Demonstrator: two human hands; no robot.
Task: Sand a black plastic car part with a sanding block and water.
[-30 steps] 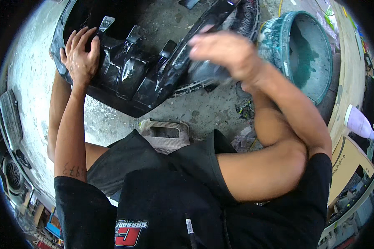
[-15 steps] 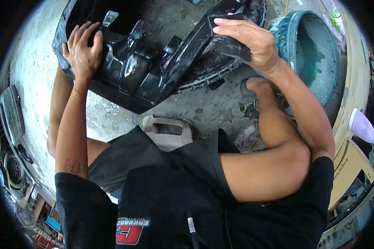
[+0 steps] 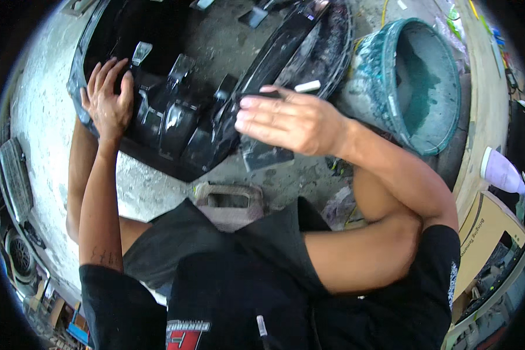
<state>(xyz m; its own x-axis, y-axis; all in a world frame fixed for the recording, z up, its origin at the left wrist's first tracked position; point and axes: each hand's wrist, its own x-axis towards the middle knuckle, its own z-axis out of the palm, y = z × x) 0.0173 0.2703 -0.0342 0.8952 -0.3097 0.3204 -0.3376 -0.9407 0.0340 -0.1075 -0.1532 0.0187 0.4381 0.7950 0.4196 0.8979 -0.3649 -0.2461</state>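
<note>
A large, wet, black moulded plastic part (image 3: 175, 157) with raised tabs lies on the floor in front of me. My left hand (image 3: 108, 105) rests on its left side, fingers spread and holding nothing. My right hand (image 3: 294, 121) is over the part's right-hand arm with a dark sheet of sandpaper (image 3: 267, 158) held under the fingers. Its lower corner hangs out below the palm. The contact beneath those fingers is hidden. Just beyond the right hand is a small white block (image 3: 307, 86); what it rests on is unclear.
A green, paint-stained tub (image 3: 394, 87) with a wet inside stands at the right. Between my legs is a pale plastic stool (image 3: 228, 201) with a handle slot. A cardboard box (image 3: 481, 239) and a whitish bottle (image 3: 503, 170) are at the far right.
My right hand has come left and nearer to me along the part, bringing the sandpaper with it. My left hand still rests on the part, and the whole view has shifted slightly.
</note>
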